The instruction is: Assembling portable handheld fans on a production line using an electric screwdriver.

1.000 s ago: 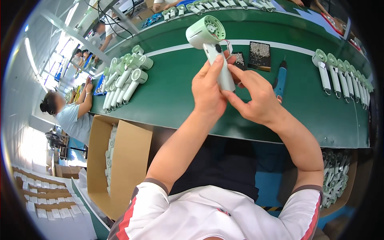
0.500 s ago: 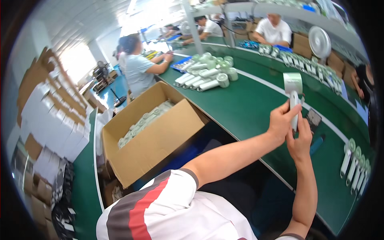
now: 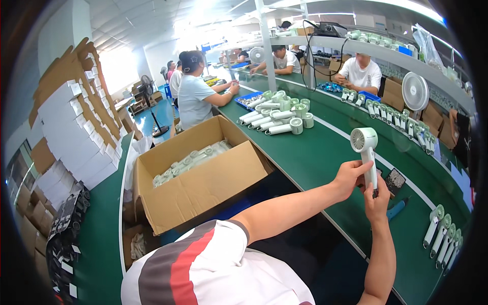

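A pale green and white handheld fan (image 3: 365, 155) is held in the air over the green tabletop (image 3: 320, 168), toward the right of the scene; any marking on it is too small to read. Its long axis runs nearly upright, round head at the top, handle down and leaning slightly right at its lower end. The slotted face of the head points to the near left. The fingers of the left hand (image 3: 348, 178) grip the handle's middle from the left, below the head; those of the right hand (image 3: 377, 202) grasp its lower end.

Just right of the hands lie a dark tray of small parts (image 3: 395, 180) and, nearer, a blue power screwdriver (image 3: 398, 208). Farther right, fans stand in a slanting row (image 3: 443, 236). To the left, more fans form a heap (image 3: 278, 115), and an open cardboard box (image 3: 203, 198) holds others.
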{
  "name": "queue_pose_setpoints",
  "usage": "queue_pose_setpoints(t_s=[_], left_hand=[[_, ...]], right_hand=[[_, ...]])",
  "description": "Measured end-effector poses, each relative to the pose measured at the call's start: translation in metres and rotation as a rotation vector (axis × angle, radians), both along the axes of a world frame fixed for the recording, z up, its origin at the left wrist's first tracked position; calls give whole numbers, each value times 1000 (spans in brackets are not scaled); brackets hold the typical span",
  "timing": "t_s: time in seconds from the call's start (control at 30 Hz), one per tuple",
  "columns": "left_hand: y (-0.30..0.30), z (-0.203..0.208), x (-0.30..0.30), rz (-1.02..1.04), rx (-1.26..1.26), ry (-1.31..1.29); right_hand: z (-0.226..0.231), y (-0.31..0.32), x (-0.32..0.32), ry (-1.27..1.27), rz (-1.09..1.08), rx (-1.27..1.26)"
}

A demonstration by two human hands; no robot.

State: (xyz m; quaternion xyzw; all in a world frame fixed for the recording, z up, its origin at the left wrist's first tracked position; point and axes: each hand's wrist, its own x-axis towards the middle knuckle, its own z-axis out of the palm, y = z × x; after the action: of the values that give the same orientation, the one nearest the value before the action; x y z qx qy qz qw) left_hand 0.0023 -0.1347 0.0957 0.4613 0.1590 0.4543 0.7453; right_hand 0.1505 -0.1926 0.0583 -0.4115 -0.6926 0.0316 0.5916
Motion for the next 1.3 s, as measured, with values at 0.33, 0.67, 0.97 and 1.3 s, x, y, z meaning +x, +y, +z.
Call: queue_pose_setpoints(t_s=[0.33,0.67,0.97,1.3], left_hand=[[16,-7,-12,-190,46,-42],[11,-16,-6,-217,99,-2],[23,-2,-24,-214,127,-161],[24,-7,-13,-341,148,-193]], right_hand=[[-5,11,-3,281,231,-229],[-6,-6,1,269,222,-276],[17,6,-18,-20,55,95],[17,-10,-7,-78,-13,87]])
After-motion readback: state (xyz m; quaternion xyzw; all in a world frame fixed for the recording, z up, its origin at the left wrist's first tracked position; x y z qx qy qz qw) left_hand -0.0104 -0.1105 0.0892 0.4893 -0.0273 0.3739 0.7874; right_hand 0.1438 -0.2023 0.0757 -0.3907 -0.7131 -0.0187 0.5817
